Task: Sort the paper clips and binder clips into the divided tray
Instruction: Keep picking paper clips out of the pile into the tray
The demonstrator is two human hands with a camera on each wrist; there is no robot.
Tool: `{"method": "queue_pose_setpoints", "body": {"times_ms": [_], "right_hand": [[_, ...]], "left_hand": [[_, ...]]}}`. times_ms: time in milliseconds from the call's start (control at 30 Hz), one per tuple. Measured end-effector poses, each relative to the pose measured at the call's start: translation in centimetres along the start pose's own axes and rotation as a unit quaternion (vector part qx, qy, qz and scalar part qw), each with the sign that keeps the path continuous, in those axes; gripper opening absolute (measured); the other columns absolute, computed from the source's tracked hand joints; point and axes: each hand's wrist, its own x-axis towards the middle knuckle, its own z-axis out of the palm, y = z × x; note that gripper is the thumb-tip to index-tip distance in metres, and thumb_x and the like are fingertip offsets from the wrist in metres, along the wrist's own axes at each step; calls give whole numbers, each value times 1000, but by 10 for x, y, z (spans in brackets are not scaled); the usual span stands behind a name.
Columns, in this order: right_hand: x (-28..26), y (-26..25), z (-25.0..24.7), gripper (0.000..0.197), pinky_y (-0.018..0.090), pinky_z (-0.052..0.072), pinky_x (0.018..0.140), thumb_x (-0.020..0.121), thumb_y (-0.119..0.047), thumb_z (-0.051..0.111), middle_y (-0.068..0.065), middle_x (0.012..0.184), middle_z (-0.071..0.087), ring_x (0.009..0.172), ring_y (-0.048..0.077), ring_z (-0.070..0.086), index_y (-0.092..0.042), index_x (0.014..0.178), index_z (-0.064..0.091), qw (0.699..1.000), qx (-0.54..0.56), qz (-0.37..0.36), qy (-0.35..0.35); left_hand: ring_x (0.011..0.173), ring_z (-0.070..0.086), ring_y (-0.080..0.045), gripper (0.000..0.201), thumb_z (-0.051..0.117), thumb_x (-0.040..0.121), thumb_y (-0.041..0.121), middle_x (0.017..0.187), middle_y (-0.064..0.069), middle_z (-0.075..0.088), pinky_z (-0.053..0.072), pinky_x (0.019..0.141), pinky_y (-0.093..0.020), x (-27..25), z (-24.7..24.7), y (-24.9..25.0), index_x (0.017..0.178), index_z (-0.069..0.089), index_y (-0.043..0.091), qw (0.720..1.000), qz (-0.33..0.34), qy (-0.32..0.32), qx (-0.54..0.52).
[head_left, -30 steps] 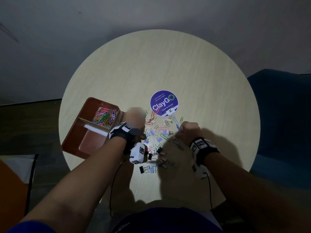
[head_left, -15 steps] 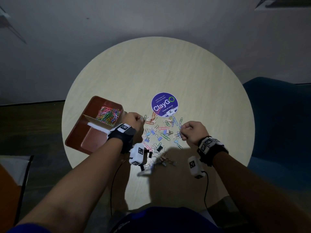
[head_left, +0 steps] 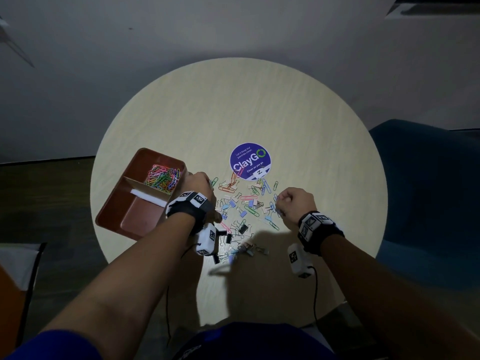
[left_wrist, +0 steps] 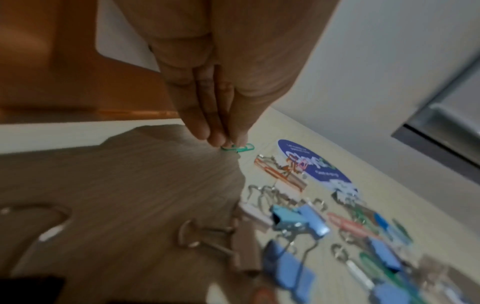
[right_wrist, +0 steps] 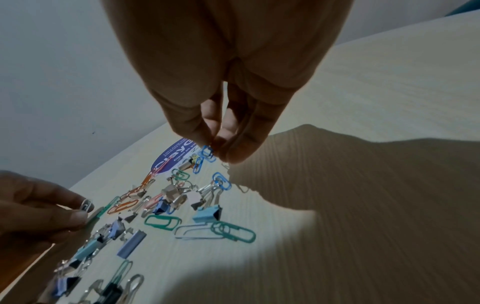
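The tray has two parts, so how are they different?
The far compartment of the tray holds a heap of colourful paper clips; the near compartment holds none. The far one lies farther from the person. Both are reddish-brown, split by a pale divider.

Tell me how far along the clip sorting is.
Done: a heap of coloured paper clips lies in the far compartment of the divided tray; the near compartment looks bare. In hand: the left hand pinches a green paper clip, the right hand a blue paper clip. Left: most of the mixed pile, including apparently every binder clip, is on the table.
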Motion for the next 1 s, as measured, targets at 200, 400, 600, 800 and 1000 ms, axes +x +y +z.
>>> {"method": "queue_pose_setpoints", "body": {"times_ms": [200, 400, 600, 800, 1000], "right_hand": [[31, -18, 3, 10, 30, 55, 66, 80, -10, 61, 12, 85, 71, 76, 31, 67, -9, 81, 72, 998, -56, 23, 9], [49, -25, 15, 24, 35, 52, 79, 87, -9, 55, 17, 108, 67, 101, 36, 61, -5, 107, 68, 983, -181, 5, -4], [48, -26, 29, 45, 37, 50, 87, 86, -41, 61, 15, 111, 56, 101, 31, 58, -6, 113, 58, 969, -243, -49, -19], [53, -34, 31, 35, 37, 46, 89, 90, -30, 60, 16, 115, 56, 107, 32, 56, -5, 114, 56, 964, -261, -53, -21], [54, -37, 29, 26, 35, 50, 83, 86, -14, 57, 14, 112, 62, 105, 32, 59, -7, 111, 62, 965, -259, -27, -17]], "left_hand": [[86, 61, -28, 18, 65, 79, 33, 81, -4, 66, 45, 95, -40, -7, -14, 15, 87, 67, 17, 989, 83, -14, 125], [99, 58, -34, 36, 67, 77, 35, 102, -11, 60, 52, 90, -45, 3, -5, 13, 108, 67, 17, 990, 96, -16, 101], [100, 58, -34, 43, 74, 74, 38, 104, -12, 60, 50, 93, -45, 3, -9, 13, 109, 65, 16, 987, 104, -43, 117], [97, 61, -32, 33, 71, 80, 26, 103, -13, 65, 53, 83, -38, 4, -8, 16, 105, 60, 8, 988, 101, -36, 111], [91, 65, -31, 15, 62, 86, 17, 97, -15, 68, 51, 73, -35, 4, -8, 17, 96, 64, 7, 991, 74, -43, 100]]}}
